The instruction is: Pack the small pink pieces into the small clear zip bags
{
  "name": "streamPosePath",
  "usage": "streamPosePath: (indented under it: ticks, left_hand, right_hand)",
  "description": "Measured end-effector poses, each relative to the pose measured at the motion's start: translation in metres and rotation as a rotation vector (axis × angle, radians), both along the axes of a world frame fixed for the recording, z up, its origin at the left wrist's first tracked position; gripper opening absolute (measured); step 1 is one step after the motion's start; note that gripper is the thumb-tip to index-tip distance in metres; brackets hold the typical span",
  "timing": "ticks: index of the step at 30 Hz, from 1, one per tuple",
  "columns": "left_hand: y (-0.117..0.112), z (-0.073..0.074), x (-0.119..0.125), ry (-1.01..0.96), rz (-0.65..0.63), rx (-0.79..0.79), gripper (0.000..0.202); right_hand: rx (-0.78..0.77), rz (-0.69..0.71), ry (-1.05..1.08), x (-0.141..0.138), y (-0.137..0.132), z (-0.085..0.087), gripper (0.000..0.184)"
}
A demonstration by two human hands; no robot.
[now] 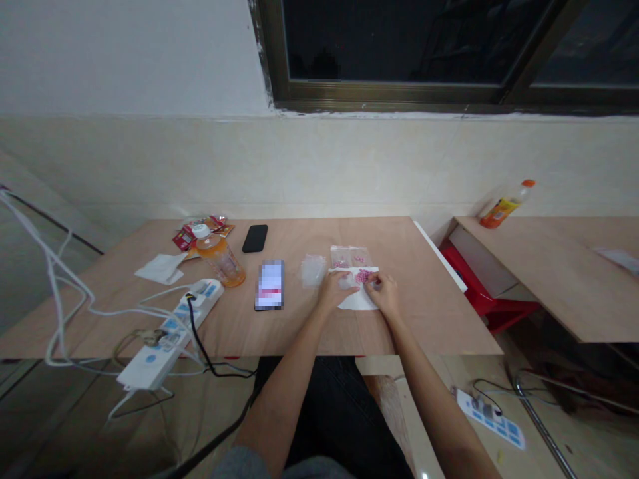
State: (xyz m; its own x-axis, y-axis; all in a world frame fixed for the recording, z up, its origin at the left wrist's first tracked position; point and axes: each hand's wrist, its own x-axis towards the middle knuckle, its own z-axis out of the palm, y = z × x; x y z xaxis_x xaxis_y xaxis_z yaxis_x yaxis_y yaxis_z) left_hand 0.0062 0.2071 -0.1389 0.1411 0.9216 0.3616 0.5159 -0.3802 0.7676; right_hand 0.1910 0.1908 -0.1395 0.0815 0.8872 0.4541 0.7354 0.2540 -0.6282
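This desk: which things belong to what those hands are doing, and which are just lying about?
In use:
left hand
right hand
white sheet
pink pieces
clear bag
loose clear plastic

Lying about:
black phone
blurred-screen phone
plastic bottle
power strip
red packets

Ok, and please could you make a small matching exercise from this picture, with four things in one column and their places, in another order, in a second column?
Things:
1. Black smartphone
2. White power strip
3. Yellow plastic bottle with an orange cap
4. White paper sheet

Places:
A. Under the left hand and the right hand
B. On the separate wooden table at the right
C. Near the far edge of the main wooden table
D. Across the near edge of that table, with one end overhanging

Pairs: 1-C, 2-D, 3-B, 4-A
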Motion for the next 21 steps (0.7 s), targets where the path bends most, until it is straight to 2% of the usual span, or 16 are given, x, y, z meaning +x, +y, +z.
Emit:
streamPosePath:
  ticks: [4,9,16,21]
  left_hand:
    - [0.0000,-0.0003,-0.0003,0.006,-0.009,-0.003,0.051]
    - [-0.0010,0.0006,-0.0008,0.041,-0.041,0.011,0.052]
    - [-0.0022,0.0031,-0.0013,0.062,-0.057,0.012,0.051]
    - [-0.0023,0.0025,-0.0014,0.069,-0.061,0.021,0.051]
  right_hand:
    - [0.041,0.023,0.157,0.0016,0.0039,-0.0071,0.013]
    - [0.017,0.076,0.306,0.0006,0.0041,-0.0088,0.023]
    - [-0.051,0.206,0.360,-0.0017,0.0008,-0.0008,0.024]
    - [-0.085,0.256,0.345,-0.0007,0.0033,-0.0033,0.024]
